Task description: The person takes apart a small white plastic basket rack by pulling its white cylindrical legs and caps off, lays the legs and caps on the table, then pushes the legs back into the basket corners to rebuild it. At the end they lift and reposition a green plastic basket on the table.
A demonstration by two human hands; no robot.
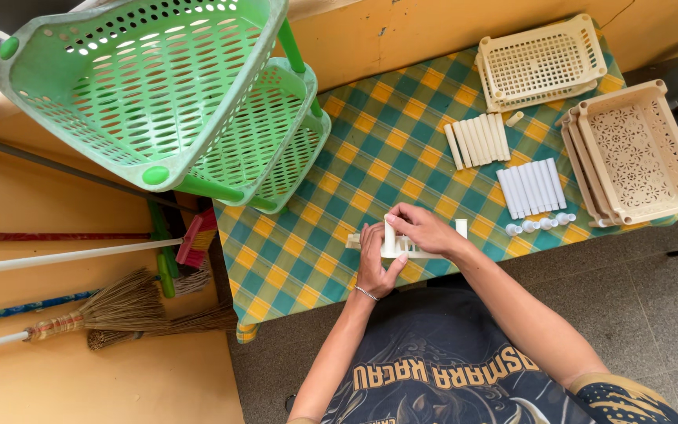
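Far left: green perforated rack (pixel 158 94), two tiers joined, overhanging checkered table (pixel 339 180). Far right: two stacks of cream trays (pixel 637 153) and (pixel 541 63). Mid-table, right of centre: two rows of cream tubes (pixel 477 141), (pixel 533 188), small white caps (pixel 541 225) just near of those. Near edge, centre: cream tray (pixel 402 247) on edge, left hand (pixel 373 263) clenched round its left side, right hand (pixel 425 228) gripping a short post (pixel 390 230) upright on the rim. Step, by the look: seating post in corner socket. Next likely needs: post kept plumb, straight push, tray braced.
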